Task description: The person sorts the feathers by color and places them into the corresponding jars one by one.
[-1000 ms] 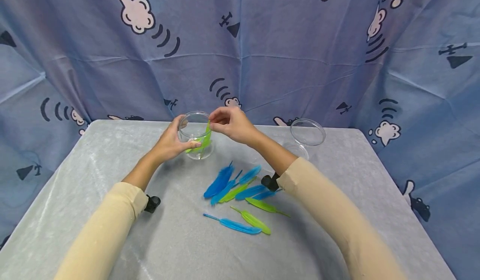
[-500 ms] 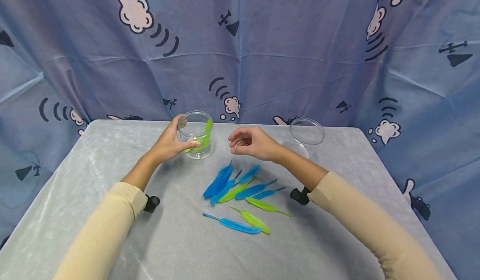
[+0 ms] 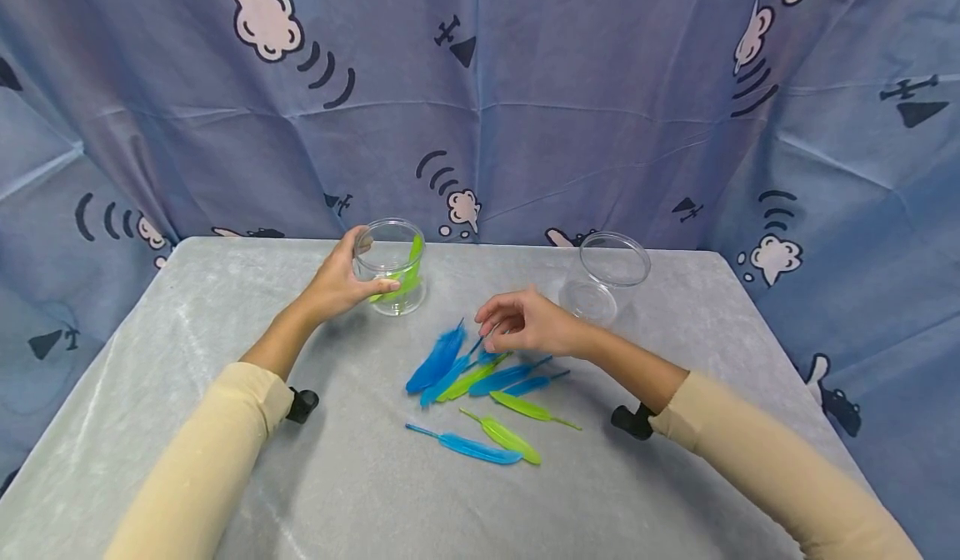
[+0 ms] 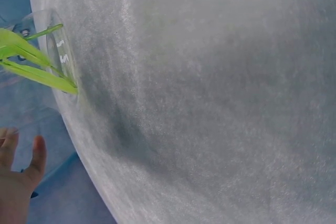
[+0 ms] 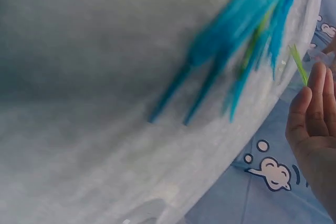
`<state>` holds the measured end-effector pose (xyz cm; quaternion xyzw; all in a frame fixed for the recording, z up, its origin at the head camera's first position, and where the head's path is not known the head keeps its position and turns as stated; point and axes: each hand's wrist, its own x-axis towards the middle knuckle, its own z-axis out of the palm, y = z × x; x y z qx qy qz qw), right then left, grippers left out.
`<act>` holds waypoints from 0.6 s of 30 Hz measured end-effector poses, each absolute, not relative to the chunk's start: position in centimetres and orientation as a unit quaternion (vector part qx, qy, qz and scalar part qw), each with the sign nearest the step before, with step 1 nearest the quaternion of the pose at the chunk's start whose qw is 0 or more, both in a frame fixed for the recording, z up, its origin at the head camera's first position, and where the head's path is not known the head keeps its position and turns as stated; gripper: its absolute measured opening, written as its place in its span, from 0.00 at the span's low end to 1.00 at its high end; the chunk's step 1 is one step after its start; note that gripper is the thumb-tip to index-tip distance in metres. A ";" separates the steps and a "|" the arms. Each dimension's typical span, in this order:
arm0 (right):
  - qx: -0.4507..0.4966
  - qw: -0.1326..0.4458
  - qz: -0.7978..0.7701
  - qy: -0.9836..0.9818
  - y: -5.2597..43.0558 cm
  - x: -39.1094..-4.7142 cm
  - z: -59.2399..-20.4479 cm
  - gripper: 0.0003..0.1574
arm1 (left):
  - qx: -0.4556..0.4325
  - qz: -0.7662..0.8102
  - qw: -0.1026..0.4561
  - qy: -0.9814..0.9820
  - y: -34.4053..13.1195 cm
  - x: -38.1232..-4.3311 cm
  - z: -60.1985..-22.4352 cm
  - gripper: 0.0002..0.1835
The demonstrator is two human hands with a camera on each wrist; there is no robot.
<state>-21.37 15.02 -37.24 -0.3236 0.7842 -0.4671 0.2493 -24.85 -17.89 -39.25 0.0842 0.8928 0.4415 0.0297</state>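
Note:
My left hand [image 3: 336, 281] grips a clear plastic jar [image 3: 384, 252] at the table's far left, thumb across the near wall and fingers round the back. Inside the jar stand green feathers [image 4: 31, 59], leaning against its wall. My right hand [image 3: 534, 324], fingers loosely bent and with nothing held, hovers over the top of a loose pile of feathers. In that pile are several blue feathers [image 3: 437, 362] and a green feather [image 3: 461, 385]. The right wrist view shows the right hand [image 5: 315, 114] beside blue quills [image 5: 202, 95].
A clear round lid [image 3: 615, 260] leans on another clear round piece [image 3: 588, 302] at the back right. Nearer me lie a blue feather [image 3: 480, 450] and two green feathers, one [image 3: 512, 439] touching the blue one. A patterned curtain [image 3: 480, 102] hangs behind the grey-covered table [image 3: 337, 477].
My right hand has let go of a green feather at the jar's rim, then moved right and toward me, down over the pile. The left hand still holds the jar.

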 end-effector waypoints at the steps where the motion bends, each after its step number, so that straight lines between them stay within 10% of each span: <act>1: -0.325 0.254 -0.467 0.782 15.2 -21.2 -37.5 0.23 | 0.084 0.441 0.030 0.893 -17.9 -24.9 -39.3 0.59; 18: -0.340 0.281 -0.440 0.782 17.4 -19.0 -41.0 0.25 | 0.087 0.440 0.034 0.893 -17.8 -24.9 -39.3 0.59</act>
